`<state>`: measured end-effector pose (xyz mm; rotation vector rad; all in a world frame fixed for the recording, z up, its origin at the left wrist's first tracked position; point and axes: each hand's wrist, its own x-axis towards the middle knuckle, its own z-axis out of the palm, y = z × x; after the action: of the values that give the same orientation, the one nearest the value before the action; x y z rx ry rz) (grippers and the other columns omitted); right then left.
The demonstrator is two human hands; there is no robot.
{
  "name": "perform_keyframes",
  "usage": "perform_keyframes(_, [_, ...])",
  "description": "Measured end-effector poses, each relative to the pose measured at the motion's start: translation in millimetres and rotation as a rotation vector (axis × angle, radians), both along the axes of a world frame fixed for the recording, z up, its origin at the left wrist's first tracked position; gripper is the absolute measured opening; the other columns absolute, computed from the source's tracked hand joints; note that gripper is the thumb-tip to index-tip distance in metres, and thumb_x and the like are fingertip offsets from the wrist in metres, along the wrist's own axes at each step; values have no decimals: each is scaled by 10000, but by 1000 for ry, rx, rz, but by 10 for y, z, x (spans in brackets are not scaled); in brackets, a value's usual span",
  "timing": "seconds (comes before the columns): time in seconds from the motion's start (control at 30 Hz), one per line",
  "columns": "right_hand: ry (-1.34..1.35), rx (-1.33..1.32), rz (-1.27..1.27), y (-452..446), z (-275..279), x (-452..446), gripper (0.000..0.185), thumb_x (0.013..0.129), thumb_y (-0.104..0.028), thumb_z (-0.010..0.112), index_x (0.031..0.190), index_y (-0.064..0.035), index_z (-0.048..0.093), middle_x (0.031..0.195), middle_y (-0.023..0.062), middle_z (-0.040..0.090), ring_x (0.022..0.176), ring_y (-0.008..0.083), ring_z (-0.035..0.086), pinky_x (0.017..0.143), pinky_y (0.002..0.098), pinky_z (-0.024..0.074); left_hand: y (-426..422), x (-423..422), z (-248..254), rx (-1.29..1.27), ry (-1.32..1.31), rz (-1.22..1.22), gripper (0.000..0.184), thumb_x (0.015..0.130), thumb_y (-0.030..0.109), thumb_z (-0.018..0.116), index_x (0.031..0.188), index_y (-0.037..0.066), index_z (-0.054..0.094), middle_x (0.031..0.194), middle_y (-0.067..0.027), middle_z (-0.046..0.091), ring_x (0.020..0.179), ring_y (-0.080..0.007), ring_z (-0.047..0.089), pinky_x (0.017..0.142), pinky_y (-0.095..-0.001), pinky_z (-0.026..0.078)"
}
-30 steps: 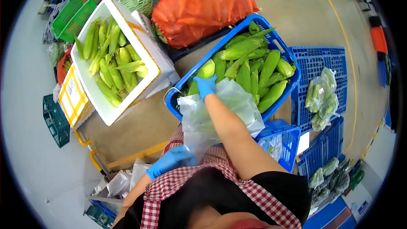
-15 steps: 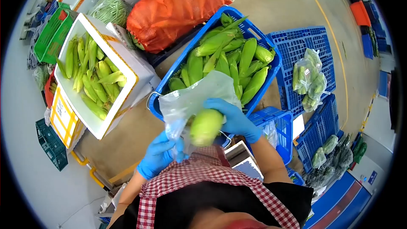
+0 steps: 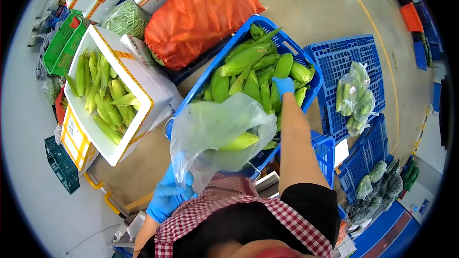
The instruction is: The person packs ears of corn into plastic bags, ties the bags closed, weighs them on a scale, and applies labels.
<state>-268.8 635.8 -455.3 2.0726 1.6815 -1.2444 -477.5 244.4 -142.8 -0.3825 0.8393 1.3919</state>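
Observation:
A clear plastic bag (image 3: 205, 124) hangs from my left hand (image 3: 168, 195), whose fingers pinch its lower left edge. Inside the bag's mouth lies one green corn cob (image 3: 240, 142). My right hand (image 3: 284, 85) reaches into the blue crate (image 3: 313, 97) and rests on a husked-green corn cob (image 3: 283, 67) at its right side; its fingertips are mostly hidden, with the fingers bent around the cob. Several more green cobs (image 3: 237, 62) fill the crate around it. The bag covers the crate's near left part.
On the left, a white foam box (image 3: 152, 96) holds paler corn. An orange mesh sack (image 3: 198, 19) lies beyond the crate. Bagged vegetables (image 3: 354, 93) rest on a blue pallet (image 3: 330, 57) at right. A green crate (image 3: 63, 43) stands at the far left.
My right hand has let go of the cob it held and moved up and right into the crate. That cob is now in the bag, which is wider open in my left hand.

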Motion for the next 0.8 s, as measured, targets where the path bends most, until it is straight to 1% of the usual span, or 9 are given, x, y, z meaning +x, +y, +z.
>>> perform_keyframes(0.17, [1175,-364,-816,-373,776,179,408,776,-268,598,1107,-35,545,1055,95,592,973,218,571,819,356,469,246,-103,-107,123,100,-137,929,667,26,589,1415,158,55,907,-164,558,714,-258,588,793,-423,484])
perform_keyframes(0.3, [1161,-217,-288,-1276,1652,162,484,706,-111,678,1149,-32,501,1110,89,555,1013,214,546,895,362,422,392,-74,-154,161,-85,-179,973,629,40,612,1415,149,48,933,-190,571,735,-292,604,772,-411,485])
perform_keyframes(0.37, [946,135,451,-1547,1881,35,535,655,-90,726,1141,-50,505,1116,82,548,1011,205,544,889,354,422,481,-72,-77,158,-33,-153,988,609,56,611,1414,140,45,1041,-206,525,744,-305,604,736,-402,494])
perform_keyframes(0.43, [1042,8,550,-1600,2134,-243,584,632,-153,745,1156,-84,497,1124,97,548,1005,230,554,881,343,424,534,-82,8,157,20,-121,1003,589,72,609,1414,130,42,1150,-222,478,753,-319,605,701,-392,503])
perform_keyframes(0.57, [725,52,1247,-1463,1461,-375,447,693,-212,685,1089,-40,567,1000,94,616,952,218,582,834,312,448,425,-128,-45,167,-14,-48,998,565,49,564,1410,120,39,1214,-223,451,742,-362,610,703,-463,514])
perform_keyframes(0.67, [1189,-485,-41,-782,1250,-898,431,749,-252,631,1079,19,570,908,108,633,823,228,608,782,331,472,329,-175,-116,190,20,-156,971,600,106,608,1413,113,78,1198,-199,451,762,-316,603,693,-376,502])
perform_keyframes(0.73, [991,341,-201,-445,521,-1297,494,778,-318,605,1103,50,545,911,141,627,851,254,605,771,334,474,287,-160,-112,156,29,-190,959,617,107,610,1413,108,75,1196,-195,453,768,-314,600,705,-373,496])
perform_keyframes(0.77, [443,895,-209,-317,111,-1528,509,775,-333,612,1105,49,544,916,156,626,857,263,605,765,338,475,252,-139,-104,136,30,-210,953,625,108,611,1413,106,74,1195,-193,453,771,-313,598,711,-372,493])
perform_keyframes(0.8, [363,766,-182,-186,-423,-1551,531,748,-340,637,1093,54,549,933,178,622,855,288,602,773,348,474,244,-117,-78,139,15,-199,900,665,109,600,1411,102,96,1197,-184,453,782,-288,593,725,-365,486])
